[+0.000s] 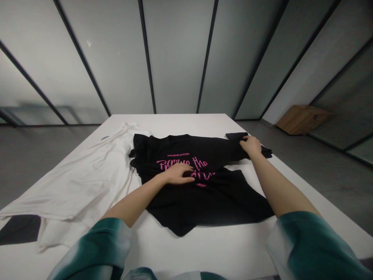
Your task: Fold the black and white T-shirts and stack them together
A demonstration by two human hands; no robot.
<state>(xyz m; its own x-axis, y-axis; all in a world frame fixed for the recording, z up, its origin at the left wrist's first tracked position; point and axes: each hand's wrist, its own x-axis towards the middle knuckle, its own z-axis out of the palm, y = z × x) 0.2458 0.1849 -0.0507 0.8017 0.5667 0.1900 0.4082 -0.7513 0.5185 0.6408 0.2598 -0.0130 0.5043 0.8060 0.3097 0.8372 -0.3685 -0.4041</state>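
A black T-shirt point(186, 206) with pink lettering lies front up in front of me, its collar toward the far side and its body wrinkled. My left hand point(177, 174) rests on the printed chest, fingers stretched out and thumb apart. At the shirt's right sleeve, my right hand point(251, 146) has its fingers bent down onto the black cloth and closed on it; the fingertips are partly hidden. Dark fabric shows on both sides of that hand. To the left, a crumpled white garment point(84, 179) lies beside the shirt.
Both garments lie on a white table point(233, 249). A piece of dark cloth point(21, 229) shows under the white garment at the near left. Frosted glass panels point(177, 58) stand behind the table. On the floor to the right sits a wooden cabinet point(301, 119).
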